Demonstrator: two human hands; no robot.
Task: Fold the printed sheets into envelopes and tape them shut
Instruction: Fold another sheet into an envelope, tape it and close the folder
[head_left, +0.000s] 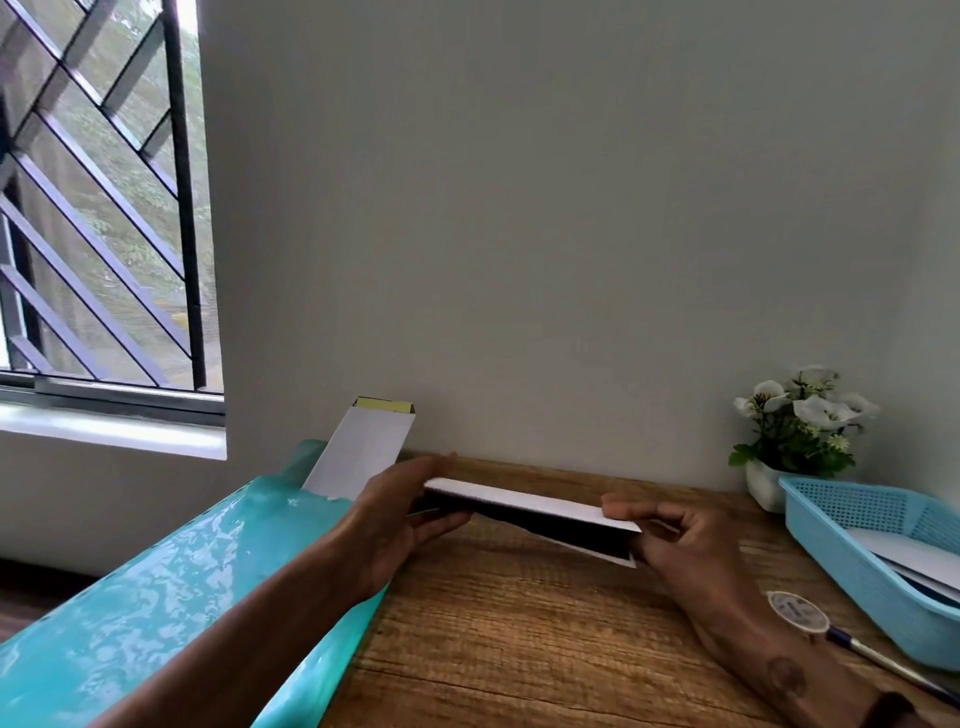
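Presently the left hand (400, 512) and right hand (670, 540) hold a folded sheet (530, 512) between them above the wooden table (519, 639), each pinching one end with fingers curled round its edges. Sheet is white on top, dark inside the fold, and tilts down toward the right.

Surroundings: a turquoise plastic cover (156, 597) drapes over the table's left edge under the left forearm; a white envelope (358, 452) with a yellowish strip at its top stands behind it, leaning toward the wall (519, 208). Potted white flowers (800, 431) sit at the wall on the right, just beside a blue basket (831, 525). A tape roll (797, 611) and a pen (883, 662) lie near the right wrist, in front of the basket.

Bare table surface lies below and in front of the sheet.

Basket holds white sheets (919, 561), a dark edge showing beneath them.
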